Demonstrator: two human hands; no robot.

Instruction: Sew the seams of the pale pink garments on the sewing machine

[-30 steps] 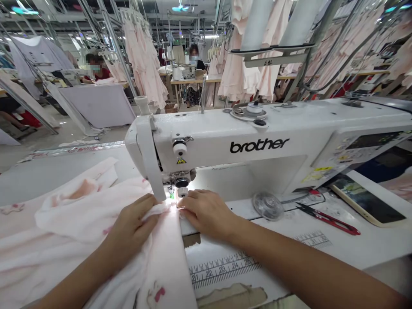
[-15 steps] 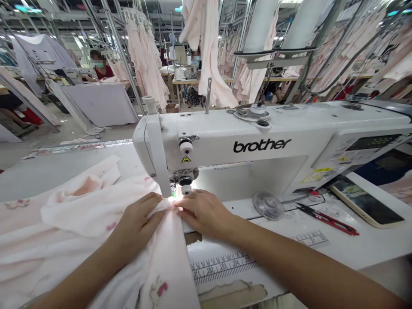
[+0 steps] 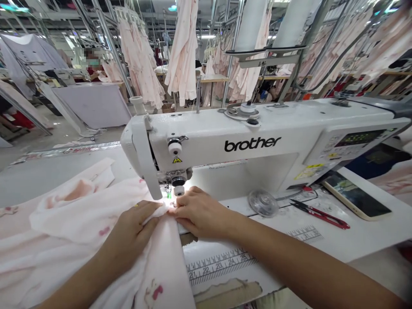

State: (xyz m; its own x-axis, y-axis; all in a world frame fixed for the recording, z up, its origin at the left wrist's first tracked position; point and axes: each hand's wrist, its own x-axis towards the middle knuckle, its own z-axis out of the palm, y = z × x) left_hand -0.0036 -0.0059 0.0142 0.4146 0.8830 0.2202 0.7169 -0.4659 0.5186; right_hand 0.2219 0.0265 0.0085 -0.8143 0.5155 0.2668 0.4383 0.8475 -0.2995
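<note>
A white Brother sewing machine (image 3: 251, 141) stands across the table. Pale pink printed fabric (image 3: 80, 227) is bunched at the left and runs under the needle area (image 3: 170, 199). My left hand (image 3: 128, 234) lies on the fabric just left of the needle, fingers curled and pressing the cloth. My right hand (image 3: 199, 212) rests right of the needle, fingers together, pinching the fabric edge at the presser foot. The two hands nearly touch at the lit spot under the needle.
Red thread snips (image 3: 322, 213), a clear bobbin-like disc (image 3: 262, 202) and a phone (image 3: 354, 197) lie on the table to the right. A printed ruler (image 3: 222, 264) runs along the front edge. Pink garments hang behind; a person sits at a far table (image 3: 93, 64).
Both hands stay at the needle, holding the fabric. The view has shifted slightly, and a hanging pink garment has come into view behind the machine.
</note>
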